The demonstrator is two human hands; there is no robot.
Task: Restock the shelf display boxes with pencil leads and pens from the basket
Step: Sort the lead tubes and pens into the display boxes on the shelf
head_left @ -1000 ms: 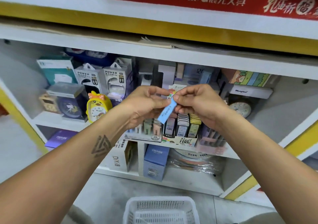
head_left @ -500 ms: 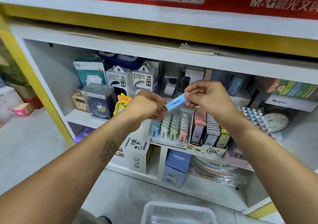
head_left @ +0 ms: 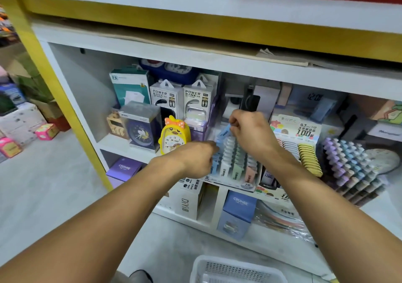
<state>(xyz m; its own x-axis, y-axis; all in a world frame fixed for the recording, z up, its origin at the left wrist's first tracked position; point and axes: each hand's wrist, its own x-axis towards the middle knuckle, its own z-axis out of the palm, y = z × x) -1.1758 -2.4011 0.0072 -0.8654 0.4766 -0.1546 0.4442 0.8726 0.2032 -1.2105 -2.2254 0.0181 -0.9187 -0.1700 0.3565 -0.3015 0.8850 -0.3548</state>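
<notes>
My right hand [head_left: 250,134] pinches a light blue pencil lead case [head_left: 224,133] over the back of the left column of a display box [head_left: 230,180] marked 2B, which holds rows of blue, white, green and pink lead cases. My left hand [head_left: 195,158] reaches to the left front of that box, fingers curled at the blue column; what they touch is hidden. Right of it stands a second lead box [head_left: 298,134] marked 0.7 and 100. The white basket [head_left: 235,269] sits on the floor below, only its rim visible.
A tiered rack of pastel pens [head_left: 352,165] stands at the right. A yellow chick clock [head_left: 174,137], a boxed clock [head_left: 141,126] and power bank boxes [head_left: 180,97] crowd the shelf to the left. Blue and purple boxes [head_left: 237,213] fill the shelf below.
Both hands dropped from in front of the shelf down to the 2B box. The left hand let go of the blue case; the right hand carried it over the left column.
</notes>
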